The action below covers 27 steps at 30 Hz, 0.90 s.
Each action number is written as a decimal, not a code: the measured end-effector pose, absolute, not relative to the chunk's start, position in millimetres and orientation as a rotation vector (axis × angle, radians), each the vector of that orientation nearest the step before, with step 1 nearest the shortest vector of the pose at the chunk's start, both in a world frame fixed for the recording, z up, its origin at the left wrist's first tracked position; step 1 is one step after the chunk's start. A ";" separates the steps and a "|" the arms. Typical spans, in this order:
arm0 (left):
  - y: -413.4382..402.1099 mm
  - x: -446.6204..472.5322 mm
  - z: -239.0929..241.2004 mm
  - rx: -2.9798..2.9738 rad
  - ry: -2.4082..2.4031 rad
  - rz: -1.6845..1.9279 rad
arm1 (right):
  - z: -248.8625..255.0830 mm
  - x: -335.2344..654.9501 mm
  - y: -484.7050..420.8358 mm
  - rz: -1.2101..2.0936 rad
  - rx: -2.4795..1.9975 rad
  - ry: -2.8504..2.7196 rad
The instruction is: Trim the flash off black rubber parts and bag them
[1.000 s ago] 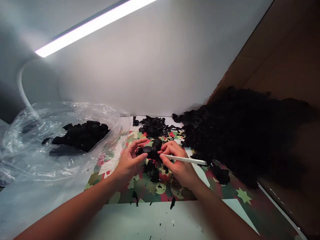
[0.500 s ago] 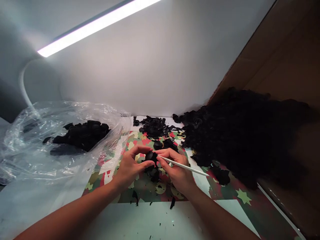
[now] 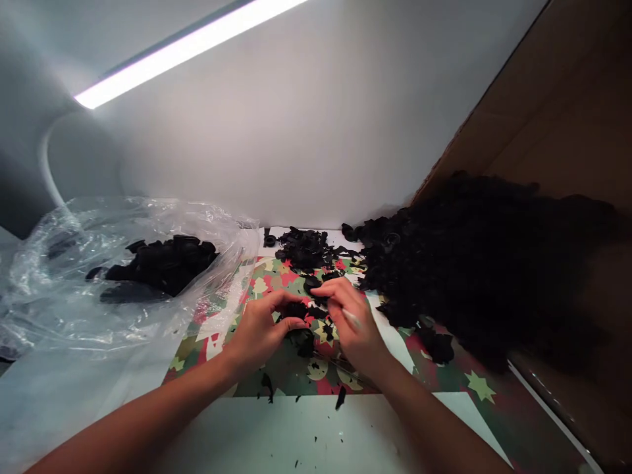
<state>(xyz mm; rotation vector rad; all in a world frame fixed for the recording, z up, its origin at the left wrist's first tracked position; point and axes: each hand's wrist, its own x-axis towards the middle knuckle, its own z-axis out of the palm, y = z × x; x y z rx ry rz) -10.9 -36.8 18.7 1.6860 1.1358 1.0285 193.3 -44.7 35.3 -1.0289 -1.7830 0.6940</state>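
Observation:
Between the thumb and fingers of my left hand (image 3: 259, 329) is a small black rubbery part (image 3: 296, 311), partly hidden by the fingers. My right hand (image 3: 353, 329) is curled, with a thin white stick (image 3: 352, 320) tucked in it; only a short blurred length shows. Its fingertips reach a rounded black piece (image 3: 311, 284) lying just beyond the left hand; whether they grip it I cannot tell. Black scraps (image 3: 326, 331) lie under and between the hands on a patterned red, green and cream sheet (image 3: 259, 283).
To the left, a clear plastic bag (image 3: 59, 309) holds black parts (image 3: 165, 263). A large heap of black pieces (image 3: 444, 276) spills from a cardboard box (image 3: 533, 125) on the right. Black scraps (image 3: 303, 247) are piled behind the hands. A lit tube lamp (image 3: 192, 52) hangs above.
My right hand has drawn away from the part in the left hand and moved forward to the black piece beyond. The white stick has swung back into the hand.

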 end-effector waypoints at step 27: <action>-55.8 -7.5 21.4 2.377 0.434 1.680 | 7.2 198.2 -11.9 0.753 -1.493 -1.363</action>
